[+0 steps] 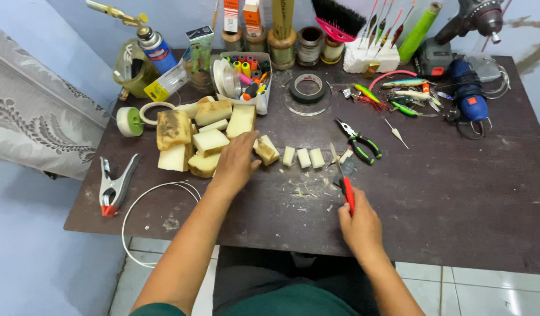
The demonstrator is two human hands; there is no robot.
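I see the left hand [238, 161] left of centre in the frame, palm down with fingers loosely spread, resting on the edge of a heap of foam blocks [194, 136]. Its fingertips touch a browned foam piece [266, 151] just right of the heap; I cannot tell whether it grips the piece or only presses on it. The right hand [358, 225], low and right of centre, is closed around the red handle of a craft knife [344, 178], whose thin blade points up the frame toward three small cut foam pieces [303, 157] laid in a row. These lie between the two hands, near the blade tip. Pale shavings are scattered on the dark tabletop [457, 193] below them.

The blocks are cream-coloured, porous and roughly rectangular, some with stained brown faces. Green-handled pliers [359, 140] lie open just right of the row. At lower left a metal spring clamp [115, 186] with red tips lies beside a loop of white wire [159, 196].

At upper centre a white tray [262, 88] holds coloured thread spools and round white reels. A roll of black tape [308, 86] sits just right of it. At upper right a white foam block [372, 58] has slim fishing floats stuck upright in it, with fishing lures [401, 93] lying below.
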